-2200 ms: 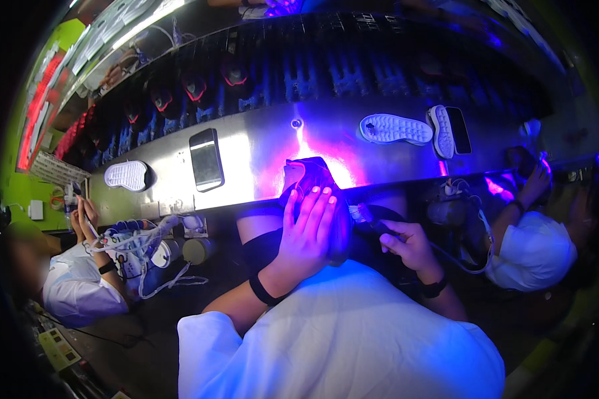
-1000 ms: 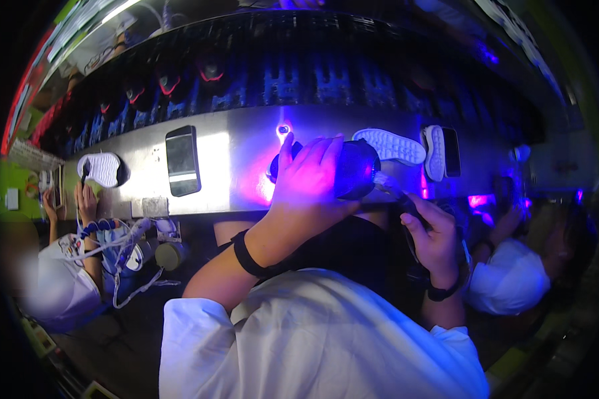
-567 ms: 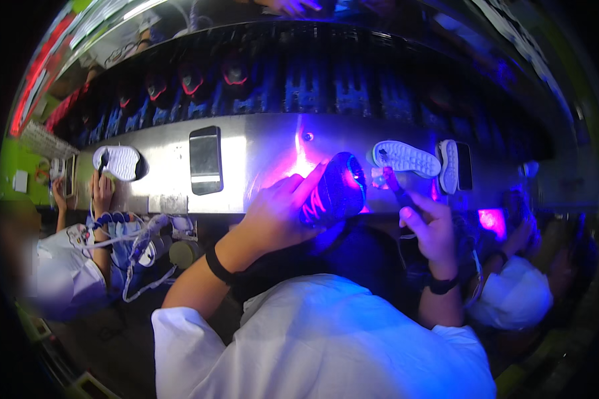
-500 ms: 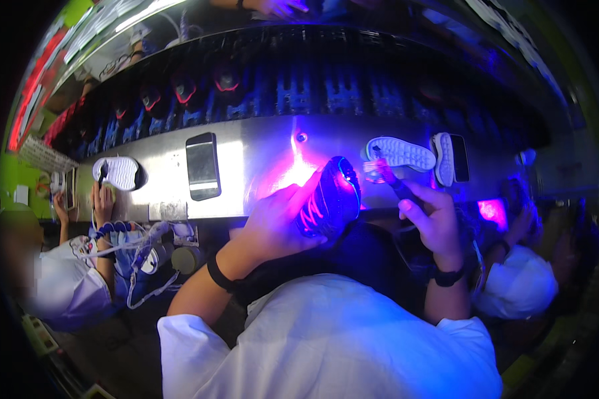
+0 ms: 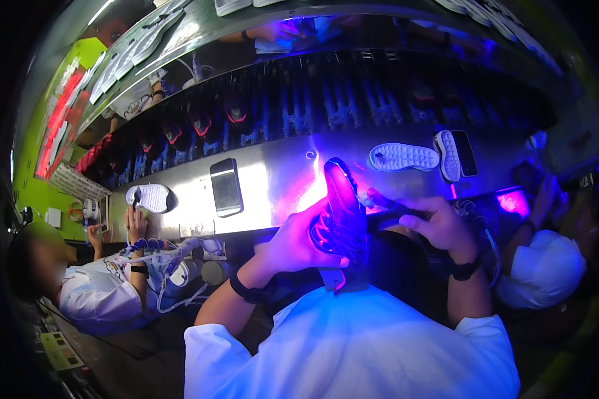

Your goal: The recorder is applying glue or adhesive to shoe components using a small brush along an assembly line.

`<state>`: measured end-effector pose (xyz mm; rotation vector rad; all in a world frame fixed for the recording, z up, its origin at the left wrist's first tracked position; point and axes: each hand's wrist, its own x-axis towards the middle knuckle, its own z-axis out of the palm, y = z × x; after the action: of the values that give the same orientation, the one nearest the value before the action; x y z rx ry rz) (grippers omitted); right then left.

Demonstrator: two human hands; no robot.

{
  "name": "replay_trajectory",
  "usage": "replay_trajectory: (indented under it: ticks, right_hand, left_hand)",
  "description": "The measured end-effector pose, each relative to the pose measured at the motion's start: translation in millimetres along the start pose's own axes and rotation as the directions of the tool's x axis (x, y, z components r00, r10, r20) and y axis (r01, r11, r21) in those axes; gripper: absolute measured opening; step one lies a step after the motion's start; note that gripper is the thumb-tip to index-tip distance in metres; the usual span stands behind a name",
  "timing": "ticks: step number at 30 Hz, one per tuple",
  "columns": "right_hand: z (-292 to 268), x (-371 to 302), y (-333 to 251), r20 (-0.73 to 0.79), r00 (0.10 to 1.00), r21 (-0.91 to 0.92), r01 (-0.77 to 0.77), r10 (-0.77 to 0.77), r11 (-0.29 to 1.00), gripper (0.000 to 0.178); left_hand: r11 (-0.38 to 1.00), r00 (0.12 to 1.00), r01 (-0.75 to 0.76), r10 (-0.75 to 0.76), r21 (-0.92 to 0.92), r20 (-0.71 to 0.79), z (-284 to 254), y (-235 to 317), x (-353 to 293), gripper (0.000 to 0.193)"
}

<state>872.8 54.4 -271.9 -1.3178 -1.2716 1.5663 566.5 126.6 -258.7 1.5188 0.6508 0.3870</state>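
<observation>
a: where is the shoe (image 5: 347, 219) right now?
b: up in the left hand (image 5: 298, 241), in front of the person. its length runs away from the body, the far end over the metal bench (image 5: 276, 149), the near end by the front of the white shirt (image 5: 373, 346).
a: how does that hand sit?
b: gripping the shoe from its left side, the thumb across the lower part near the laces, which glow pink in the light.
a: and the right hand (image 5: 439, 227)?
b: closed around the handle of a dark brush (image 5: 381, 199). the brush points left, its tip at the right side of the shoe. whether it touches or sits just beside, i can't tell.
a: what lies on the bench to the right?
b: a white sole (image 5: 404, 157) with its tread up, another white sole (image 5: 448, 157) beside it, then a dark phone (image 5: 467, 153) next to that one.
a: and to the left?
b: a second phone (image 5: 226, 187), and farther off a small white sole (image 5: 153, 197) with a co-worker's hand (image 5: 137, 224) near it.
a: anything behind?
b: a dark rack (image 5: 299, 110) lit blue, with red-edged shoes (image 5: 236, 110) along its left part.
</observation>
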Motion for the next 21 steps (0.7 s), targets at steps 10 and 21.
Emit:
replay_trajectory:
  ticks: [10,21]
  right_hand:
    - [10.9,-8.0,41.7,-0.191,0.976,-0.045,0.094,-0.101,0.995,0.033]
    - [9.5,-14.2,42.7,-0.223,0.974,-0.1,-0.053,0.03,0.994,0.033]
  left_hand:
    - [0.892,0.95,0.302,-0.309,-0.336,0.036,19.3,-6.8,18.6,0.075]
    - [0.863,0.947,0.313,-0.316,-0.396,0.06,20.3,-17.0,26.1,0.068]
